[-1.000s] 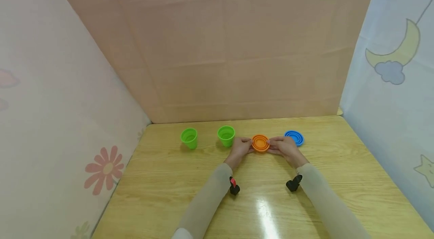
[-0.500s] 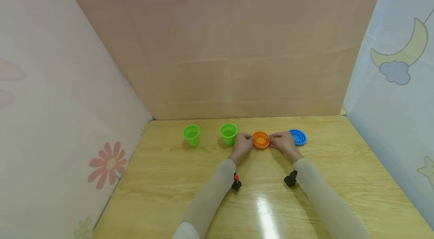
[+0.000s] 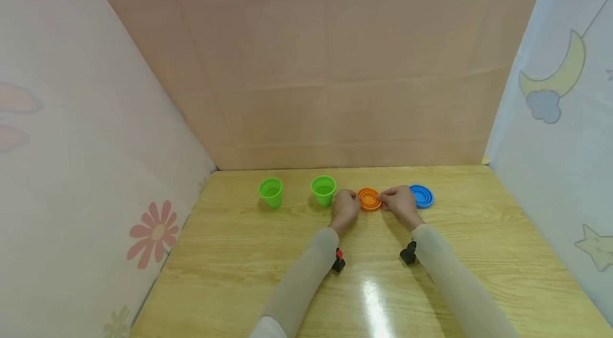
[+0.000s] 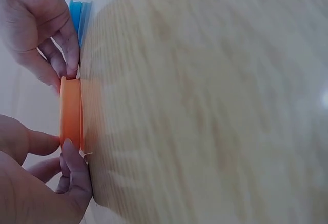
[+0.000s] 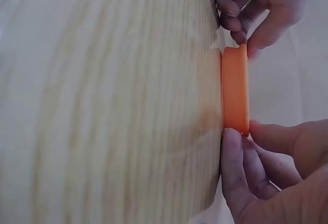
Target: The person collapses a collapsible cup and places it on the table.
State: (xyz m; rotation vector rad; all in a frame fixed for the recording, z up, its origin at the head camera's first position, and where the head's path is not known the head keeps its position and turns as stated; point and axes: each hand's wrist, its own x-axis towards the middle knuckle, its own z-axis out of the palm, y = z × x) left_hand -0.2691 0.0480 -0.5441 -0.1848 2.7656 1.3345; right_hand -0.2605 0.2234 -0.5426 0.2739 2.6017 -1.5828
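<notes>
The left hand (image 3: 346,207) and right hand (image 3: 401,204) each had a narrow grip on opposite edges of the collapsed orange cup (image 3: 369,199) on the surface (image 3: 249,258); uneven pulling could, I judged, tip it.

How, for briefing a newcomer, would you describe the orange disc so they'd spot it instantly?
On the wooden table, look toward the far edge. Between the left hand and right hand sits a shallow ringed disc. Orange sets it apart from the green cups and blue disc.
</notes>
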